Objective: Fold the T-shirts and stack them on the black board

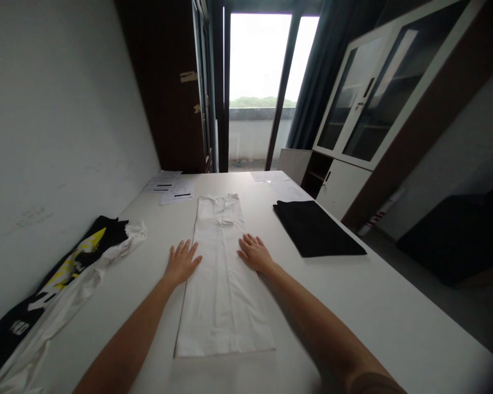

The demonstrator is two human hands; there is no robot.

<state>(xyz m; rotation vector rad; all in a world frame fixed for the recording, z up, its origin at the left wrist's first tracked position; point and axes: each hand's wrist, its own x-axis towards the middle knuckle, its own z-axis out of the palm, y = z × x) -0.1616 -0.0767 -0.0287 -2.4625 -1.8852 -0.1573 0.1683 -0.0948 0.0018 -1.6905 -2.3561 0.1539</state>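
Imo light, even pressure suited that white cloth (213,306) mid-frame, left hand (181,267) fingers splayed, right hand (256,255) fingers loosely together.

Head-worn view looks forward and down over the table (394,306).

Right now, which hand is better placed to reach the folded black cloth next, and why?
Likely the right hand: it touches the white cloth on the side nearer the black cloth; the left hand is on the opposite side.
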